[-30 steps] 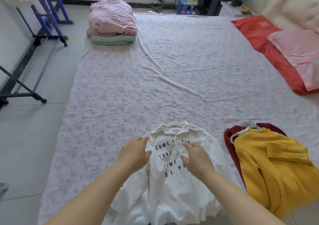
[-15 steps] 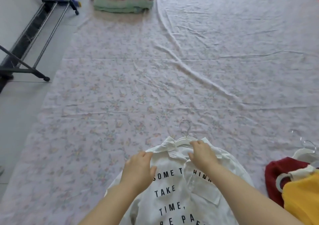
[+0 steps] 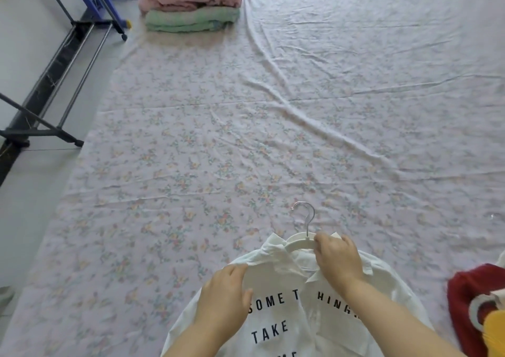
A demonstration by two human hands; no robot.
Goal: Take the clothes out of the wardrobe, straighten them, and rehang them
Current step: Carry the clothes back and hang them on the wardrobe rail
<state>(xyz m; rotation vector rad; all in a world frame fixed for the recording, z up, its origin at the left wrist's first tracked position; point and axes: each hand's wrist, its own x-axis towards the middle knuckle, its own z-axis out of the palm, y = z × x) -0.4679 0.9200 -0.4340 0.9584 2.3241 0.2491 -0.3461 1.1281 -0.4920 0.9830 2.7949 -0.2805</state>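
Lower centre: my right hand [image 3: 337,258] grips the hanger [image 3: 297,243], my left hand [image 3: 224,296] lies flat on the shirt [image 3: 322,329], probably soft, light, best taken by its shoulders.

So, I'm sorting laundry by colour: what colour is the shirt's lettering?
Black lettering on the white shirt; head view.

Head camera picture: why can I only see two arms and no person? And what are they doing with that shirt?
The camera sits on the person's head and looks down, so you see only their arms. A white shirt with black letters lies on a flowered sheet, on a white hanger. The left hand rests flat on the shirt's shoulder. The right hand curls its fingers round the hanger near its hook. It looks like they are tidying the shirt. Folded blankets lie far off; a red garment lies at the right.
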